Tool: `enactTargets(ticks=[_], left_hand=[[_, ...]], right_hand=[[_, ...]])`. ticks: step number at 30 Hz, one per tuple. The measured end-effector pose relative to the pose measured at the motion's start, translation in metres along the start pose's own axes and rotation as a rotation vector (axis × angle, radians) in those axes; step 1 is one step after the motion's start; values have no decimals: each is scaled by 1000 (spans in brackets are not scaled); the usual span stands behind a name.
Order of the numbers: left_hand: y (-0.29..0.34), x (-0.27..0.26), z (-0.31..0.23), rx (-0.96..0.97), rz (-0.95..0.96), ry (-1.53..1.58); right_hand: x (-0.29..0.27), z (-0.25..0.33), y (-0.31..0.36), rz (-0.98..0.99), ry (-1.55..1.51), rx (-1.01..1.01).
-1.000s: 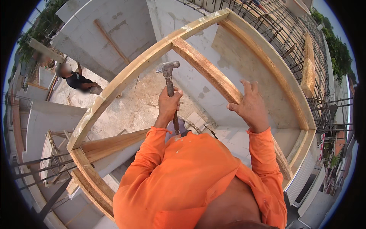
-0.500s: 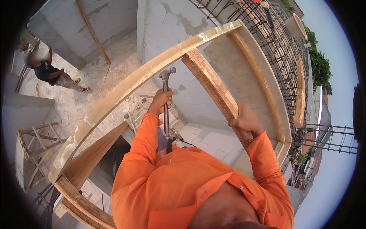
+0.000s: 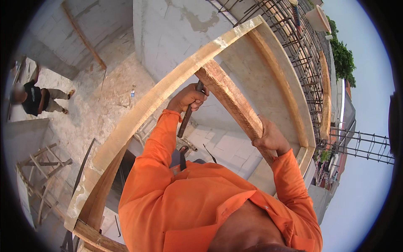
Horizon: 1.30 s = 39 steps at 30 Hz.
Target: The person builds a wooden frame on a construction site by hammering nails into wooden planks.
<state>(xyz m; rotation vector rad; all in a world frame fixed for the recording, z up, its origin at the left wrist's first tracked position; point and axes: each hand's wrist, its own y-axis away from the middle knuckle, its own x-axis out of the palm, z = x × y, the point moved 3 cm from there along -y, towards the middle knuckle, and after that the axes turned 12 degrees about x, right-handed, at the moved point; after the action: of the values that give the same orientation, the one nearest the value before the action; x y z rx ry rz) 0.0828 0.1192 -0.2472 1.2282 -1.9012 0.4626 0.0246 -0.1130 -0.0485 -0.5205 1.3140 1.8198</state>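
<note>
My left hand (image 3: pixel 190 99) is closed round the handle of a hammer (image 3: pixel 183 123). The hammer's head is hidden behind the upper end of a rough wooden batten (image 3: pixel 228 93). Near the batten's lower end, my right hand (image 3: pixel 272 135) grips it with the fingers wrapped round the wood. That batten spans the inside of a large curved wooden frame (image 3: pixel 161 89), its upper end meeting the frame's pale outer strip. A broad plywood panel (image 3: pixel 268 80) with a wooden rib along it closes the frame's right side.
Below on the dusty floor (image 3: pixel 113 101), a person in a dark shirt (image 3: pixel 33 98) stands at far left. A wooden trestle (image 3: pixel 44 180) is at lower left. Grey block walls (image 3: pixel 176 38) rise behind. Steel rebar (image 3: pixel 289 50) and a white bucket (image 3: pixel 317 20) are at upper right.
The hammer has moved up and right, its head passing from open view to behind the batten's upper end. My right hand keeps its grip. The view has shifted slightly.
</note>
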Motion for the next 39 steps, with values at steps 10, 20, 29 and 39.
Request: enactTargets(ticks=[10, 20, 29, 39], left_hand=[[22, -1, 27, -73, 28, -27], [116, 18, 44, 80, -622, -908], [173, 128, -78, 741, -666, -1024], [116, 117, -129, 342, -665, -1772]], right_hand=[[-1, -8, -2, 24, -36, 31], [-6, -4, 7, -22, 3, -5], [3, -15, 10, -141, 19, -117], [6, -43, 38, -511, -128, -340]])
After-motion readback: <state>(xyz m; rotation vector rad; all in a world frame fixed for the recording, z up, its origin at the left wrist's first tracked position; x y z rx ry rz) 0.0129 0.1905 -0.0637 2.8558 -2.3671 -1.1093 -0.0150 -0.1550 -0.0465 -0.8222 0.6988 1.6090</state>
